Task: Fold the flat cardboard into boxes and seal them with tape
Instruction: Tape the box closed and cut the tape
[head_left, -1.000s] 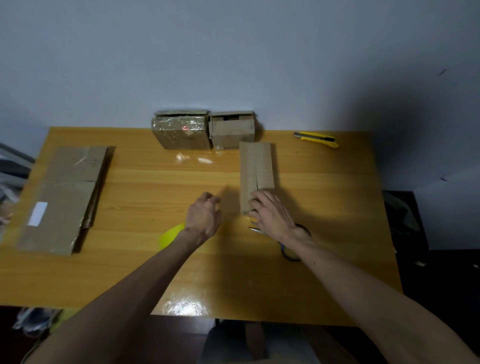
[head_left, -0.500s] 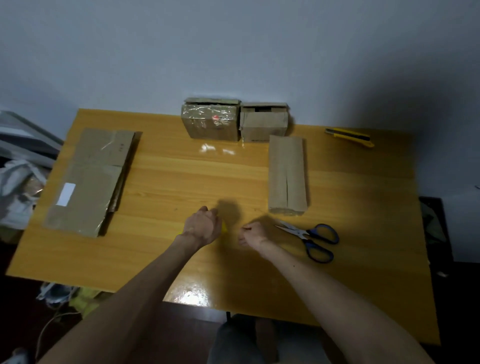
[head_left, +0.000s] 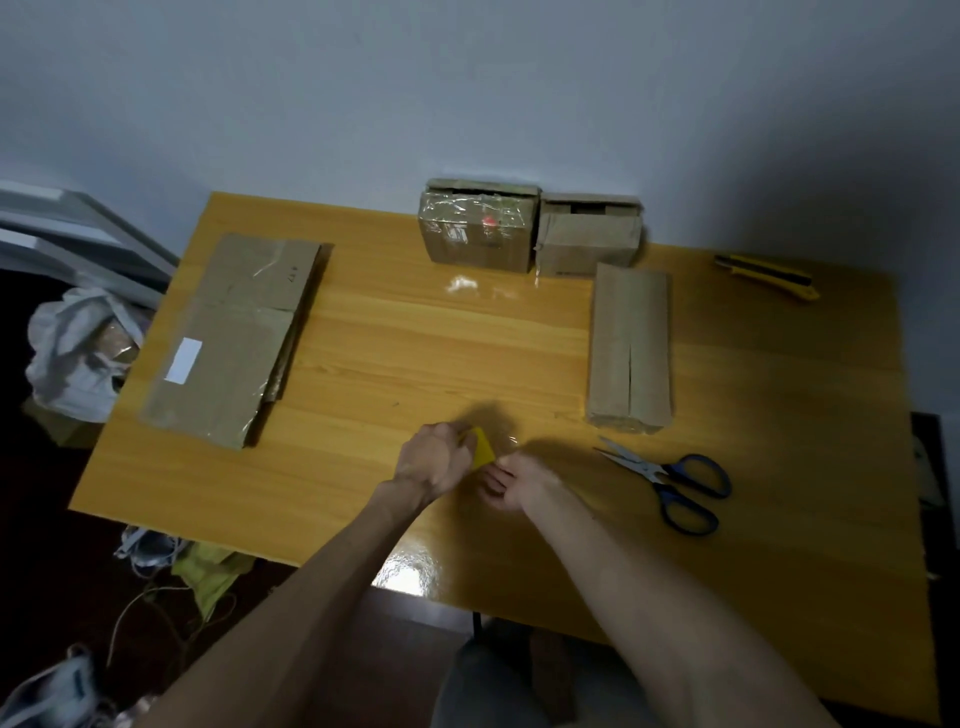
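Note:
My left hand (head_left: 434, 462) grips a yellow tape roll (head_left: 483, 449) just above the table's front middle. Most of the roll is hidden inside the fist. My right hand (head_left: 511, 480) is close against the roll's right side, with its curled fingers picking at the roll. A long, partly folded cardboard box (head_left: 629, 345) lies flat to the right of both hands, and neither hand touches it. Flat cardboard sheets (head_left: 234, 338) are stacked on the table's left side. A box wrapped in shiny tape (head_left: 478, 228) and a plain box (head_left: 589, 236) stand at the back against the wall.
Blue-handled scissors (head_left: 670, 480) lie open just right of my right hand. A yellow utility knife (head_left: 763, 275) rests at the back right. The wooden table (head_left: 415, 353) ends at the wall. Bags and clutter (head_left: 78, 353) sit on the floor to the left.
My right hand left the long box and came back to the yellow roll in my left hand. The view shifted, so the table now sits further right in the frame.

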